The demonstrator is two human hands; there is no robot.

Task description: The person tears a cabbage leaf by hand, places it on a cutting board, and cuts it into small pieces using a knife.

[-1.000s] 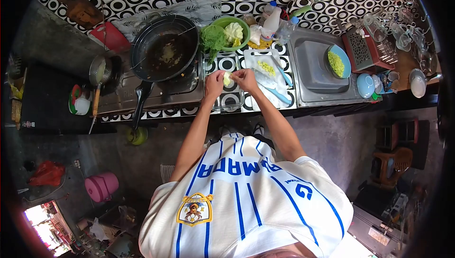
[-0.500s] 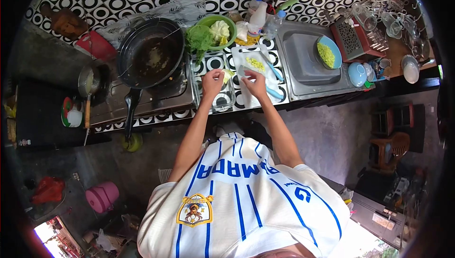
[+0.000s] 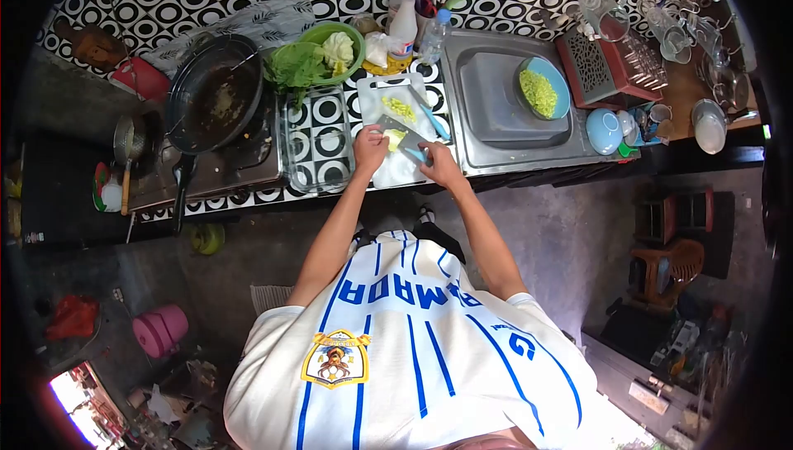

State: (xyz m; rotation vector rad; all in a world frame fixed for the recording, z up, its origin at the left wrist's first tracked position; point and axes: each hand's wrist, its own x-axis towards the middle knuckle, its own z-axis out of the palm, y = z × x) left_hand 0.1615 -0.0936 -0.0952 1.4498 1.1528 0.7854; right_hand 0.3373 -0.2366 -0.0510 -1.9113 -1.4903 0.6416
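Note:
My right hand (image 3: 443, 165) grips the light-blue handle of a cleaver (image 3: 410, 146), its broad grey blade angled over the white cutting board (image 3: 372, 103). Under and beside the blade lies a pale cabbage piece (image 3: 395, 139). My left hand (image 3: 371, 151) has its fingers curled at this piece, pressing it on the board. Farther up the board sits a small heap of chopped pale-green bits (image 3: 398, 108). A second knife (image 3: 435, 122) with a light-blue handle rests along the board's right side.
A glass dish (image 3: 318, 177) stands left of the board, beyond it a black wok (image 3: 213, 95) on the stove. A green basin (image 3: 357, 41) holds leafy greens and cauliflower-like white vegetable. Bottles (image 3: 403, 28) stand behind. Right, a blue bowl (image 3: 562, 86) of chopped greens sits over the sink (image 3: 475, 148).
My left hand has moved from over the glass dish to the cabbage piece on the board. My right hand now grips the cleaver by its handle. The view has shifted, moving the counter leftward.

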